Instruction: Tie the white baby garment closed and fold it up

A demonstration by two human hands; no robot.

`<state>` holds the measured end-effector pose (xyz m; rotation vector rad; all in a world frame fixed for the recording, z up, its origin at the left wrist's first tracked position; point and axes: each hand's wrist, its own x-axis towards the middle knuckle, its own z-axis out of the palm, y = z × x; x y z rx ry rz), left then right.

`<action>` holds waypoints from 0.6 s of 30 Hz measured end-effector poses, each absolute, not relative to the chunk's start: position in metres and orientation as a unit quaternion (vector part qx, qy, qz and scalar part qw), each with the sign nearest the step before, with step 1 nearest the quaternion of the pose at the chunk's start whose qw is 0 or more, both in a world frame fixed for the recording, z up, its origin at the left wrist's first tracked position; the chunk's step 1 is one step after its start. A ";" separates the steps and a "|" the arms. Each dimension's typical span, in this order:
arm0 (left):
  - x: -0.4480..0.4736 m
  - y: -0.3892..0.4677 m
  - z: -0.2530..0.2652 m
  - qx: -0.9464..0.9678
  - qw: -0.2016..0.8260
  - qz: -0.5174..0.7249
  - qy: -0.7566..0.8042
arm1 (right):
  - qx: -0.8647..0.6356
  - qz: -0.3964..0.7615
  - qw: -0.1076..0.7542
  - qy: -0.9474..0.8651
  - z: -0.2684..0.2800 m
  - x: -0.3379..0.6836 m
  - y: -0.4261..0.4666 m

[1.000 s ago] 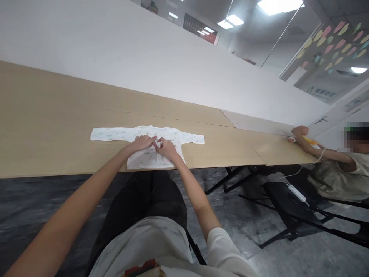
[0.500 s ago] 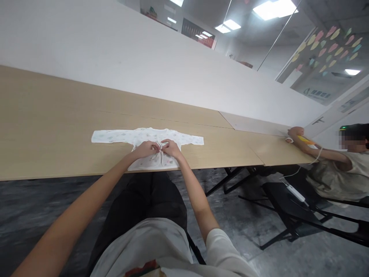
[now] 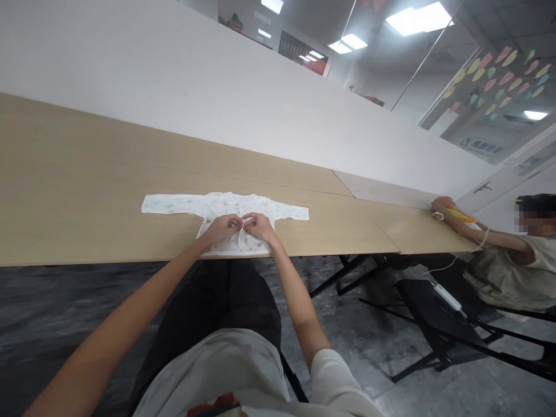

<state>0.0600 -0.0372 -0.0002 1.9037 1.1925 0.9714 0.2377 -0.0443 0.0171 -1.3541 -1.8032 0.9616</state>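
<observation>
A small white baby shirt (image 3: 217,202) with a pale print lies flat near the table's front edge, both sleeves stretched out sideways. My left hand (image 3: 226,227) and my right hand (image 3: 258,225) meet over its front middle, where the cloth edges come together. The fingers of each hand are pinched on the shirt's front opening, with the fingertips almost touching. Whatever fastening lies between the fingertips is too small to make out.
The long wooden table (image 3: 87,174) runs along a white wall (image 3: 174,104). At the right, another person's arm (image 3: 469,229) rests on the table. A black folding chair (image 3: 434,313) holding a white power strip (image 3: 449,298) stands on the grey floor.
Both hands stay at the shirt's front with fingers pinched. The cloth below them, bunched before, now lies flatter. The view has shifted slightly.
</observation>
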 end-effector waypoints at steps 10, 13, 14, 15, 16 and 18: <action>0.061 -0.043 -0.001 0.743 0.311 0.370 0.463 | -0.553 0.317 0.339 -0.692 0.016 0.236 -0.043; 0.061 -0.044 0.000 0.748 0.305 0.367 0.461 | -0.548 0.358 0.341 -0.674 0.013 0.239 -0.041; 0.061 -0.045 0.000 0.747 0.302 0.369 0.464 | -0.546 0.367 0.343 -0.670 0.012 0.240 -0.040; 0.061 -0.045 0.000 0.746 0.299 0.368 0.467 | -0.545 0.373 0.345 -0.667 0.011 0.240 -0.039; 0.061 -0.045 0.000 0.746 0.295 0.367 0.470 | -0.543 0.376 0.347 -0.666 0.010 0.240 -0.039; 0.062 -0.045 -0.001 0.748 0.287 0.361 0.477 | -0.542 0.375 0.349 -0.666 0.009 0.240 -0.038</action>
